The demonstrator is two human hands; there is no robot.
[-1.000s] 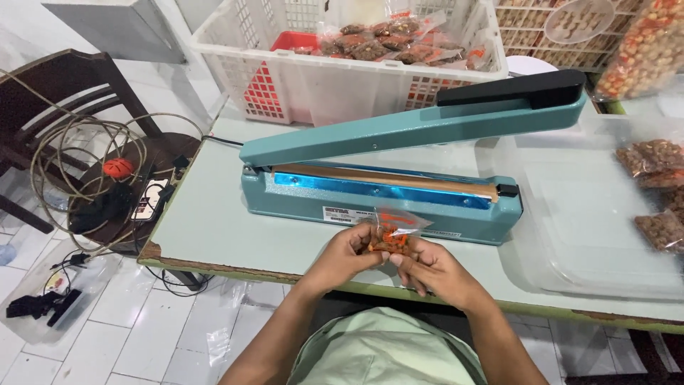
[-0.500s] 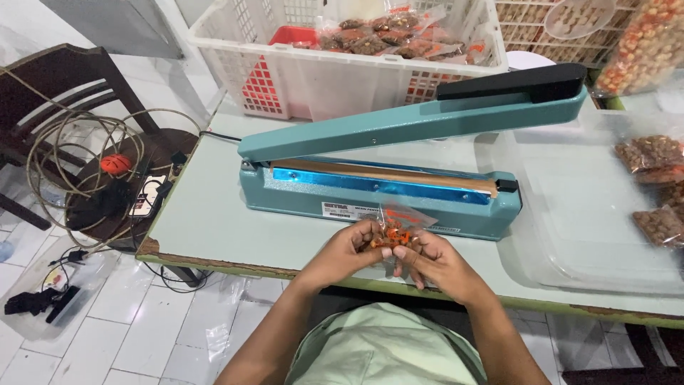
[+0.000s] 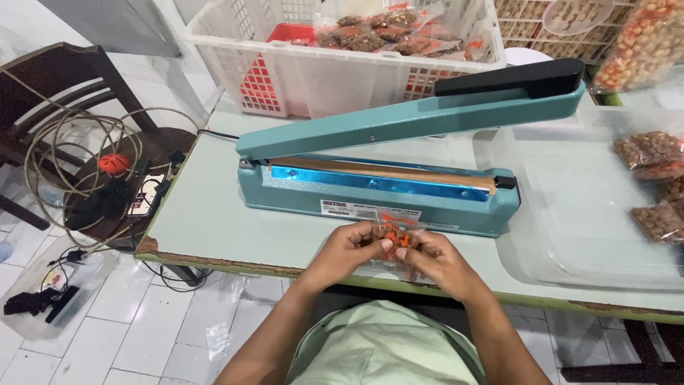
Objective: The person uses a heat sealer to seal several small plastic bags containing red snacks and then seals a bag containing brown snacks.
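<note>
The small clear packet (image 3: 393,241) of brownish snack pieces with orange print sits pinched between both hands just above the near edge of the desk (image 3: 214,221), directly in front of the teal heat sealer (image 3: 377,187). The left hand (image 3: 350,251) has its fingers closed on the packet's left side, and the right hand (image 3: 436,260) has its fingers closed on the right side, thumbs pressed near the top.

The packet's mouth looks unsealed, so a tilt or a loose pinch could spill pieces onto the desk or over its edge to the tiled floor (image 3: 142,335). The film is thin and slippery, and creases at the mouth could give a crooked or leaking seam. The sealer's arm (image 3: 420,117) stands raised, and its heating strip lies close to the fingertips, a burn risk if it is hot.

Much of the packet is hidden behind the thumbs, so how full it is cannot be told. The clear tray (image 3: 591,214) at the right and the filled packets (image 3: 652,185) on it are cut off by the frame. The contents of the white crate (image 3: 335,71) show only partly.
</note>
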